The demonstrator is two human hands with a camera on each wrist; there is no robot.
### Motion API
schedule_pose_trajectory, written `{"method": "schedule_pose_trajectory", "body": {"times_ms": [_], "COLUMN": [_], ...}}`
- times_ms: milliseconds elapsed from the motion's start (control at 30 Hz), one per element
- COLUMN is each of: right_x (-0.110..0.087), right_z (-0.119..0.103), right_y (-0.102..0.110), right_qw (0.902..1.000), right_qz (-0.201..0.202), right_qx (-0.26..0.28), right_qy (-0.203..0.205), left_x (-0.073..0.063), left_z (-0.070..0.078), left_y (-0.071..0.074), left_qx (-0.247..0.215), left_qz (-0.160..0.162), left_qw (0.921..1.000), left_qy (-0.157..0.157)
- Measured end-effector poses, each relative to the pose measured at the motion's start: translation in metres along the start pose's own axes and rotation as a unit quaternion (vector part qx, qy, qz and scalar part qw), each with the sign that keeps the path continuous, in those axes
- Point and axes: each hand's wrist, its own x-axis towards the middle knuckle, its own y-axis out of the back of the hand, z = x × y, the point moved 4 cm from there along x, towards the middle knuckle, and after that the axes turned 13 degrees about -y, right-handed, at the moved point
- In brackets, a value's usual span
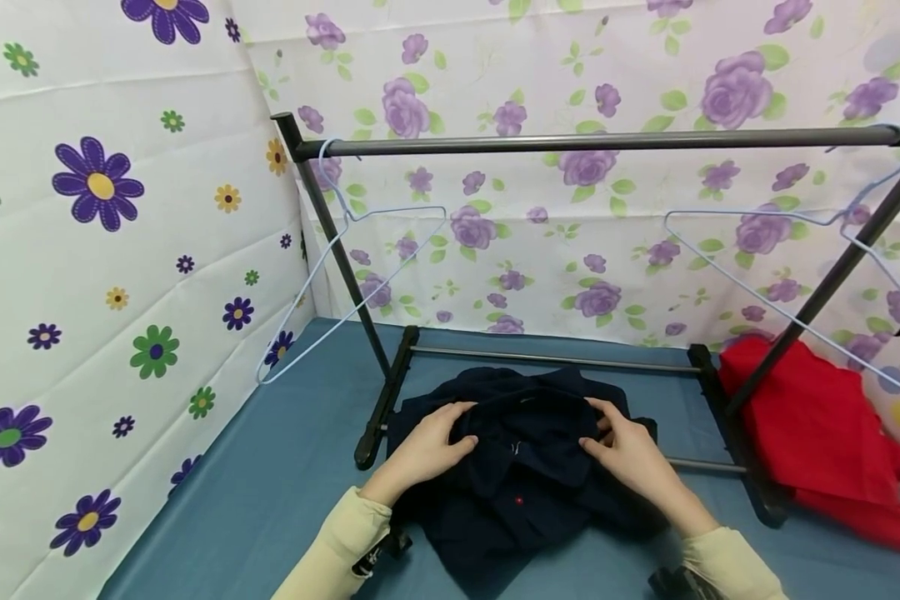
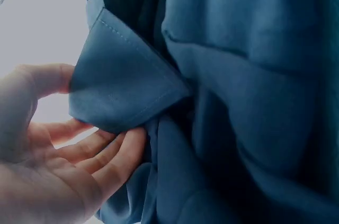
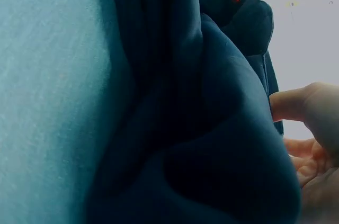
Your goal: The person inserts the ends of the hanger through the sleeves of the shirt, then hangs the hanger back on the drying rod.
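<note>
- The fingers (image 2: 119, 163) of the left hand (image 1: 435, 442) are clamped on a collar flap: in the left wrist view we see the thumb on the near edge of the flap and the other fingers against its lower edge.
- The right hand (image 1: 630, 454) pinches the opposite side of the collar (image 1: 562, 446); in the right wrist view we see its thumb against the cloth edge, while the other fingers are partly hidden behind the fabric.
- Between the two hands we find the dark navy shirt (image 1: 495, 533), crumpled, its collar raised toward us and a small red button (image 1: 519, 501) below it, well apart from either thumb.
- Behind the wrists we see pale yellow sleeves (image 1: 337, 542).
- The shirt lies on the blue bench (image 1: 270, 483), between the left and right edges, with part of it over the front lower bar of a dark rack (image 1: 570, 143).
- Above the bench, we see a left hanger (image 1: 351, 217) near the left end of the rack's top bar and a right hanger (image 1: 843, 218) near the right end, both light blue.
- Toward the bench's right edge, just beside the rack's right foot, we see red cloth (image 1: 817, 433) in a heap.
- Flowered curtains (image 1: 97, 317) run along the bench's left and back edges.
</note>
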Motion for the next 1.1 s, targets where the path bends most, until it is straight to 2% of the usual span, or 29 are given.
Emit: {"method": "schedule_pose_trajectory", "body": {"times_ms": [200,467,633,800,967,1100], "right_x": [0.001,0.001,0.0,-0.001,-0.003,-0.005], "right_z": [-0.009,-0.037,-0.052,-0.06,-0.068,-0.074], "right_y": [0.017,0.051,0.072,0.086,0.095,0.099], "right_qw": [0.9992,0.9943,0.9868,0.9794,0.9712,0.9653], "right_qz": [0.022,0.072,0.116,0.144,0.168,0.182], "right_qx": [0.01,0.021,0.041,0.051,0.061,0.044], "right_qy": [0.033,0.075,0.106,0.132,0.158,0.182], "left_x": [-0.001,0.004,0.005,0.005,0.005,0.005], "left_z": [0.008,0.026,0.037,0.043,0.045,0.049], "left_y": [0.021,0.07,0.096,0.109,0.115,0.118], "left_qx": [-0.023,-0.071,-0.09,-0.083,-0.088,-0.095], "left_qz": [0.023,0.09,0.119,0.125,0.133,0.138], "left_qw": [0.9992,0.9925,0.9868,0.9868,0.9853,0.9834], "left_qy": [-0.024,-0.044,-0.062,-0.061,-0.062,-0.071]}}
